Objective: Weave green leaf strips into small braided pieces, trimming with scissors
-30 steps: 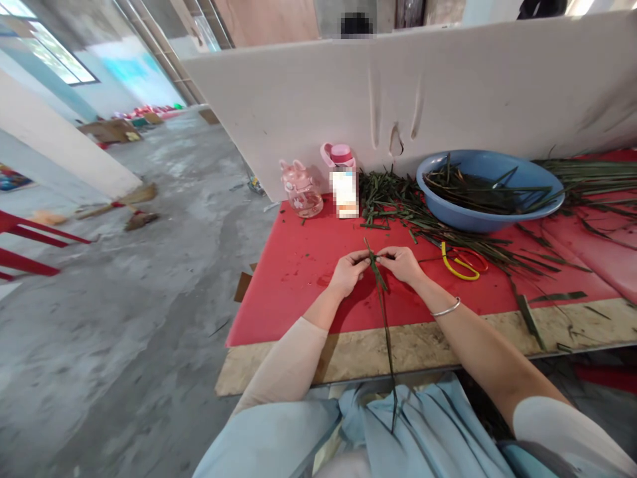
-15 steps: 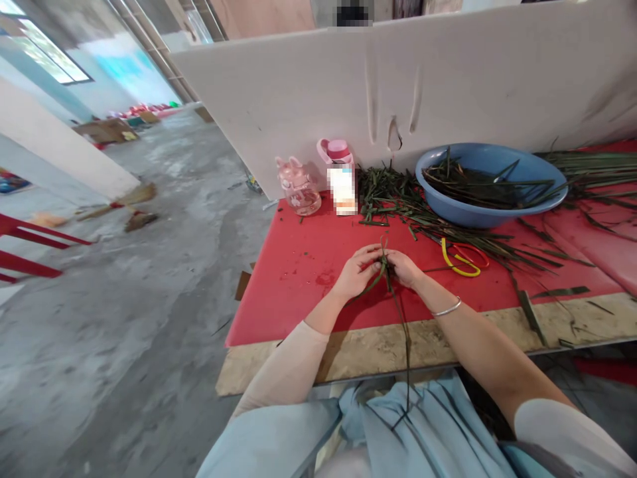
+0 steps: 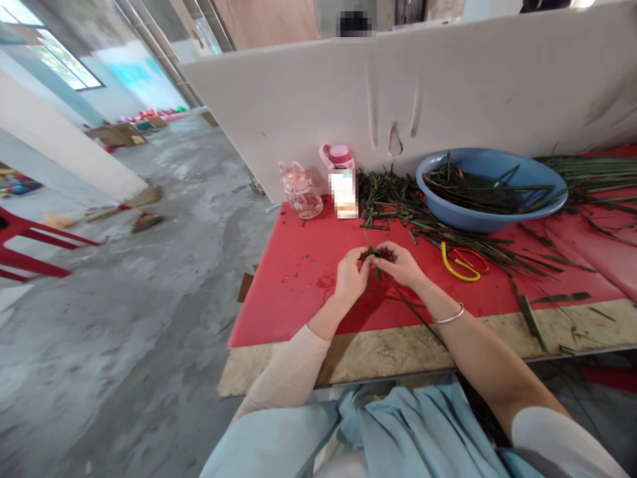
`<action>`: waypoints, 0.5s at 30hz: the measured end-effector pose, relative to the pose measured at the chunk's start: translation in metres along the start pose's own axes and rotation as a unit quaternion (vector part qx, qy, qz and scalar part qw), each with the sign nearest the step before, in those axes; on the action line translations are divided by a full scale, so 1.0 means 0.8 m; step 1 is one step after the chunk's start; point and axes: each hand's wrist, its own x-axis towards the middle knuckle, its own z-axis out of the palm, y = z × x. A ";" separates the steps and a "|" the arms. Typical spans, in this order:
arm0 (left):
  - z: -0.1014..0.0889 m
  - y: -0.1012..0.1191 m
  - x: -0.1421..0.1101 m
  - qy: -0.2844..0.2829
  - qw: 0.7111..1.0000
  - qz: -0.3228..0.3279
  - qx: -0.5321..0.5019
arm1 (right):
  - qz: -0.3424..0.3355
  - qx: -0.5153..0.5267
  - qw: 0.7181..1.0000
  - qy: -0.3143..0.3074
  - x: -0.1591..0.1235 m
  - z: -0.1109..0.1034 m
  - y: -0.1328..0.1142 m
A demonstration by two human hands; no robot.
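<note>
I hold the green leaf piece point(image 3: 373, 253) above the red-covered surface point(image 3: 283, 279); my left hand point(image 3: 352, 273) and right hand point(image 3: 402, 265) both pinch it between thumb and fingers, nearly meeting. Folds inside the grip are too small to read.

Caution: a slackened pinch may let the piece unfold; an uneven pull may split it. The trailing strand point(image 3: 417, 313) runs toward the near edge by the right forearm (the bracelet point(image 3: 450, 319) is a likely snag point).

Clearance: the scissors point(image 3: 447, 263) lie just right of the right hand, and a wide sweep could knock them. Beyond, a heap of leaf strips point(image 3: 385, 191) and the blue basin point(image 3: 480, 222) obstruct reach. The pink bottle point(image 3: 304, 199) stands ahead-left, before the white panel point(image 3: 298, 99).
</note>
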 end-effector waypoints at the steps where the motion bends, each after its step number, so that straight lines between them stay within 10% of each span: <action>1: -0.002 0.004 0.002 -0.006 1.000 0.011 0.021 | 0.001 0.005 1.000 -0.005 0.000 0.001 0.000; 15: -0.123 0.008 0.017 -0.228 0.925 0.003 0.304 | 0.129 0.043 0.984 0.110 0.011 -0.021 0.009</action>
